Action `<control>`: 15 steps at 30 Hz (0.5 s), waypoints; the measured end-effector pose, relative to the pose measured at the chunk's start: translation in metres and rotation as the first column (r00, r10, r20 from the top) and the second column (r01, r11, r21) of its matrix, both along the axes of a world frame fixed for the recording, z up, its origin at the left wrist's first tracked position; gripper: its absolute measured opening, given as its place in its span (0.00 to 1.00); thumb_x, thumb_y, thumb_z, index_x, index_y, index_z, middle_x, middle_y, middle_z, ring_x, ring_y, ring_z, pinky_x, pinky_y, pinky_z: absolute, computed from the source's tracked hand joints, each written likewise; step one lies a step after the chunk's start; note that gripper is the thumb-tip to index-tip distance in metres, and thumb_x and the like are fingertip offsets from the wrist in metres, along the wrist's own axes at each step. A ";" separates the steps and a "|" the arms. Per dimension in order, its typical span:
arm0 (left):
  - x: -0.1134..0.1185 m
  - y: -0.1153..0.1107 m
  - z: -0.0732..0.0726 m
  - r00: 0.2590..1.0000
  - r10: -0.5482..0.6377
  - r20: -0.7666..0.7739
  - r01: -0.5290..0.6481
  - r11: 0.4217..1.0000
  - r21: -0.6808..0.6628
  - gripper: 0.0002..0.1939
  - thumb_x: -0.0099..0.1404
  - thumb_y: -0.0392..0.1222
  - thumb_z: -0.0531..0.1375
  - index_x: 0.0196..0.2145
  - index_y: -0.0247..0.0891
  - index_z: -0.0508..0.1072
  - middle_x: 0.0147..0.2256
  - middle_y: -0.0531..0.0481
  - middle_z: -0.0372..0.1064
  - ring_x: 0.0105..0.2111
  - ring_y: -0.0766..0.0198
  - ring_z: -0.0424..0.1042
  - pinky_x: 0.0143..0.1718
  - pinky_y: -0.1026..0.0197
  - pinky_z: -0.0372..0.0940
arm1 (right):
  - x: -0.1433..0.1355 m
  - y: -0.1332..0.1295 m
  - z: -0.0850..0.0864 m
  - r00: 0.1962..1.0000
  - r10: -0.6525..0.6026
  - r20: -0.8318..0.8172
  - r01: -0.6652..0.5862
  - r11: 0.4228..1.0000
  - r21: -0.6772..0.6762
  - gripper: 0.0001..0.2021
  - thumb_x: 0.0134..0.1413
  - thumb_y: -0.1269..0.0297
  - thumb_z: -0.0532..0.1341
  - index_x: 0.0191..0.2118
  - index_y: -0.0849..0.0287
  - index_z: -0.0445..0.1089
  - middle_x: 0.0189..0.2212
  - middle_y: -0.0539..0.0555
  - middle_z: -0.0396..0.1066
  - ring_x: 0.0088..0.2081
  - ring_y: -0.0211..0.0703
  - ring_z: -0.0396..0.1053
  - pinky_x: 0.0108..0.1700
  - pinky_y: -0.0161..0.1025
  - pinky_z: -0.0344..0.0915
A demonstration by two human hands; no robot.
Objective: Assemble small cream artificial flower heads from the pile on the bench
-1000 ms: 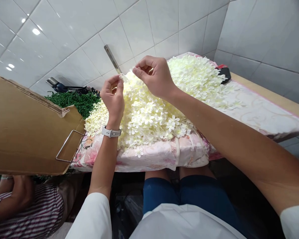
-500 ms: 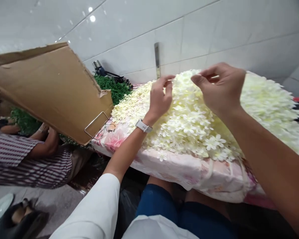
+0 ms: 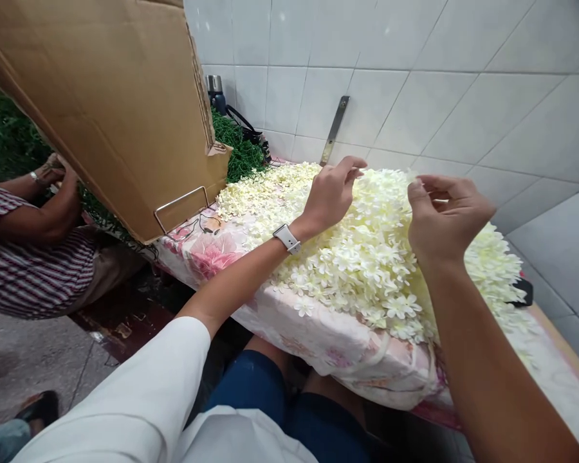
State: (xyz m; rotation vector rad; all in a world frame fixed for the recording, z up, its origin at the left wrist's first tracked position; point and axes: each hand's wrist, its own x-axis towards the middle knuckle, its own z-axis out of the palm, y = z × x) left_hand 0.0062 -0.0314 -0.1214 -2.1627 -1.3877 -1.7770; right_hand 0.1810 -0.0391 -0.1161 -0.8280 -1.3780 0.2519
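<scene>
A large heap of white and pale yellow artificial flowers is piled in front of me. Over its near-left side is my left hand, with a white watch on the wrist. Its fingers are curled with the tips close together, and whatever they hold is too small to make out. My right hand is raised at the heap's right side. Thumb and forefinger pinch a small white flower, only faintly visible at the fingertips against the heap. The two hands are apart, with flowers between and below them.
The heap lies on a table with a pink floral cloth. A cardboard sheet stands upright at left beside a wire stand. Behind are green artificial foliage, a flask and a metal strip. Another person's arm is at far left.
My view has turned and tilted, so more of the wall and the table's right end show. Both hands stay raised over the flowers, a little farther right in the picture. The right pinch remains closed.
</scene>
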 end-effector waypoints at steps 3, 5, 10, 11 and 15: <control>-0.009 0.007 0.007 0.996 -0.018 0.085 0.020 1.000 -0.023 0.09 0.73 0.32 0.55 0.47 0.38 0.73 0.43 0.45 0.80 0.43 0.62 0.77 0.48 0.57 0.70 | -0.004 0.000 0.002 0.999 -0.044 -0.023 0.044 0.999 0.009 0.06 0.51 0.69 0.67 0.37 0.57 0.79 0.30 0.52 0.72 0.30 0.40 0.68 0.33 0.40 0.63; -0.024 0.020 0.016 0.991 -0.005 0.135 0.014 0.998 -0.065 0.08 0.71 0.31 0.58 0.46 0.37 0.74 0.44 0.45 0.80 0.44 0.63 0.77 0.48 0.58 0.71 | -0.006 0.000 0.002 0.999 -0.050 -0.022 0.050 0.999 0.015 0.06 0.50 0.67 0.67 0.36 0.57 0.78 0.29 0.51 0.72 0.29 0.40 0.67 0.32 0.39 0.63; -0.092 0.067 0.030 0.970 0.207 -0.126 -0.237 0.920 -0.313 0.13 0.67 0.31 0.57 0.46 0.32 0.78 0.47 0.40 0.79 0.46 0.60 0.77 0.49 0.60 0.70 | -0.006 -0.001 0.003 0.999 -0.047 -0.025 0.048 0.998 0.036 0.07 0.50 0.64 0.66 0.35 0.59 0.76 0.29 0.51 0.73 0.29 0.39 0.68 0.32 0.39 0.64; -0.107 0.074 0.026 0.937 0.206 -0.283 -0.307 0.872 -0.382 0.15 0.66 0.32 0.57 0.47 0.32 0.78 0.47 0.40 0.79 0.47 0.59 0.76 0.51 0.60 0.69 | -0.006 -0.001 0.003 0.999 -0.046 -0.021 0.047 0.998 0.045 0.07 0.50 0.64 0.66 0.35 0.59 0.75 0.30 0.51 0.73 0.30 0.39 0.68 0.32 0.38 0.64; -0.156 0.086 -0.008 0.901 0.116 -0.419 -0.336 0.797 -0.503 0.06 0.57 0.36 0.65 0.33 0.32 0.81 0.35 0.41 0.80 0.43 0.51 0.76 0.51 0.54 0.68 | -0.004 0.002 0.007 0.999 -0.036 -0.015 0.037 0.998 0.055 0.06 0.49 0.65 0.66 0.35 0.60 0.75 0.29 0.50 0.73 0.29 0.37 0.67 0.33 0.38 0.64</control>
